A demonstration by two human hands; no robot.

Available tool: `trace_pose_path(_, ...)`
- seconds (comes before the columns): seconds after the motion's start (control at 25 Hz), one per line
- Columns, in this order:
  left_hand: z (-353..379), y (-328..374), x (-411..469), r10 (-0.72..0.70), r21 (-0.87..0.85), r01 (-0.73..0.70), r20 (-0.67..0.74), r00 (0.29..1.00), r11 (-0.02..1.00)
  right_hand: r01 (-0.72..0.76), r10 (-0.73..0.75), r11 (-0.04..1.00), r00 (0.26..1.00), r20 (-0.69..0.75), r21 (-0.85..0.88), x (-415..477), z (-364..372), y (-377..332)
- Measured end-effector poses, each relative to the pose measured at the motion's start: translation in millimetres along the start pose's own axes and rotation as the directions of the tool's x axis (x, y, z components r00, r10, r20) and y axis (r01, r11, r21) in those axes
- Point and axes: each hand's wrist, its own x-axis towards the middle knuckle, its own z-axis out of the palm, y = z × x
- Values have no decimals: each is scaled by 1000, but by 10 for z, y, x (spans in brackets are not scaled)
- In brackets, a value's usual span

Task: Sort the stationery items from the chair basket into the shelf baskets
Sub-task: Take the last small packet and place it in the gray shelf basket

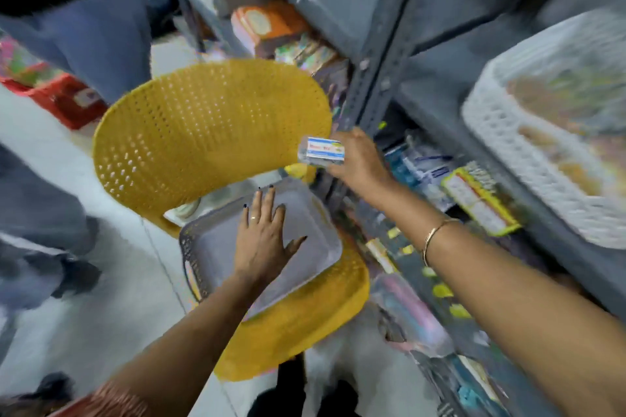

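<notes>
A grey basket (203,247) sits on the seat of a yellow plastic chair (210,132); its inside looks bare. My left hand (264,240) lies flat and spread inside the basket, holding nothing. Raised above the basket's far right corner, beside the grey shelf upright (376,85), my right hand (359,159) grips a small clear box with a white and blue label (320,151). On the shelf at the right stands a white lattice basket (501,145) filled with blurred items.
Packed stationery fills the lower shelves (474,200) at the right and the far shelves behind the chair. Another person's legs in blue jeans (101,37) stand at the left by a red box (67,101). White floor lies at the left.
</notes>
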Motion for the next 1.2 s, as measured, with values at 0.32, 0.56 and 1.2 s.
trace_pose_path(0.32, -1220, 1585, 545, 421, -171, -462, -229, 878, 870, -172, 162, 985, 911, -380, 7, -831, -2515, -72)
trace_pose_path(0.56, -1387, 3445, 161, 743, -193, -819, -348, 572, 540, -545, 475, 838, 719, -508, 11, -2494, -3690, 798)
trace_pose_path(1.2, -870, 6745, -1851, 882, -17, -886, 103, 459, 463, -888, 861, 455, 456, -224, -59, -6388, -3784, 3191)
